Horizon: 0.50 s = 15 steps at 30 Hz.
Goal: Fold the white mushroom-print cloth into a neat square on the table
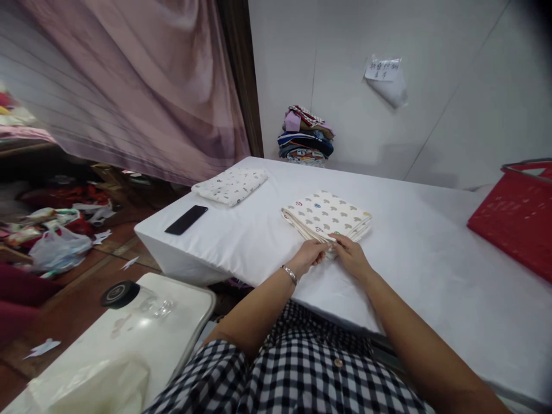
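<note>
Checked shirt (310, 368) before folded, grey-patterned cloth (326, 214)

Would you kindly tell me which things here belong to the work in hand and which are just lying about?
In use:
folded patterned cloth, its near corner held by left hand and right hand
white-covered table beneath
possibly the other folded cloth

Apparently just lying about:
black phone
black-lidded clear jar
red container
</note>
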Motion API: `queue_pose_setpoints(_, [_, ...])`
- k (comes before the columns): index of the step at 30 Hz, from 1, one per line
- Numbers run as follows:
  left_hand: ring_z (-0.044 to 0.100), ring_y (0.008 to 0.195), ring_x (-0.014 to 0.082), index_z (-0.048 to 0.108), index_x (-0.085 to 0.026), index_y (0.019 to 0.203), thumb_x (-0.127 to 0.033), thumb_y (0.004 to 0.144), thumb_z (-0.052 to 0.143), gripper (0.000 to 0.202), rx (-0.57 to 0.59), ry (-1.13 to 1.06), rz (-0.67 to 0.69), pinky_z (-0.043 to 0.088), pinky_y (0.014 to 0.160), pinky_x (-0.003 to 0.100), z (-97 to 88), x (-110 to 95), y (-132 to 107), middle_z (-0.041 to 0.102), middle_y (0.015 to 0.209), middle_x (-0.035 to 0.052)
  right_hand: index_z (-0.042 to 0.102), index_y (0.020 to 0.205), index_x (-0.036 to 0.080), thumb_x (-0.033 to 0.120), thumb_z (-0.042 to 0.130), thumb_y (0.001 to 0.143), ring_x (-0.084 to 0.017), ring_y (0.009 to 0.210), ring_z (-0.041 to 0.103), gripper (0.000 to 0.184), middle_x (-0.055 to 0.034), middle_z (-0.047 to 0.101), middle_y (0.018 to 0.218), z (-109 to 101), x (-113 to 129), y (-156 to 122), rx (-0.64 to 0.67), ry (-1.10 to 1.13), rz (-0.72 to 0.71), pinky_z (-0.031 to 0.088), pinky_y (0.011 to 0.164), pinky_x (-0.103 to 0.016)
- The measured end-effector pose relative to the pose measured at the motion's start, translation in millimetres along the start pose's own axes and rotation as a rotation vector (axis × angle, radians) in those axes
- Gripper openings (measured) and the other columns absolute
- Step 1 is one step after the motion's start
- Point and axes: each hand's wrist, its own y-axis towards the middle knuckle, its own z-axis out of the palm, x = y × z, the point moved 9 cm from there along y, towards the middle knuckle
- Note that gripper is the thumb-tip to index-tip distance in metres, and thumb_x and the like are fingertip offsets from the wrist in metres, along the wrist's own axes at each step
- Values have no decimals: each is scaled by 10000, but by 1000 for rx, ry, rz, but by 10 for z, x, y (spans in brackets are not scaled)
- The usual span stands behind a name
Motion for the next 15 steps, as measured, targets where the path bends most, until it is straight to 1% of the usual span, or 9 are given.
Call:
queue_pose_setpoints(4, [348, 351, 50, 464, -177, 666, -305, 796, 582, 217, -33, -68, -38, 193, 365, 199, 33, 19, -25, 441, 457, -74, 656, 1093, 218, 391, 495, 858, -223, 1068, 588, 333, -69, 663, 1117, -10, 15, -6, -6, 20, 3, 431, 965, -405])
queue_pose_setpoints(9, [342, 347, 49, 430, -179, 610, -212, 815, 553, 241, -99, -88, -51, 199, 368, 198, 13, 6, -61, 412, 434, -74, 639, 1117, 223, 394, 486, 867, -220, 1079, 582, 339, -66, 652, 1143, -5, -14, -14, -16, 21, -1, 428, 976, -415])
queue_pose_setpoints(12, [346, 351, 50, 427, -178, 590, -194, 822, 535, 256, -105, -96, -55, 206, 371, 196, 10, 5, -71, 406, 426, -71, 637, 1118, 232, 373, 478, 871, -220, 1099, 568, 326, -66, 646, 1147, -18, 23, -27, -24, -24, -63, 425, 983, -423])
queue_pose_setpoints(15, [341, 351, 51, 431, -176, 580, -193, 811, 546, 258, -113, -101, -61, 201, 369, 194, -1, 25, -69, 400, 417, -71, 627, 1135, 248, 349, 484, 858, -230, 1143, 539, 328, -64, 632, 1173, 2, 105, -51, 32, -111, -159, 401, 1008, -454])
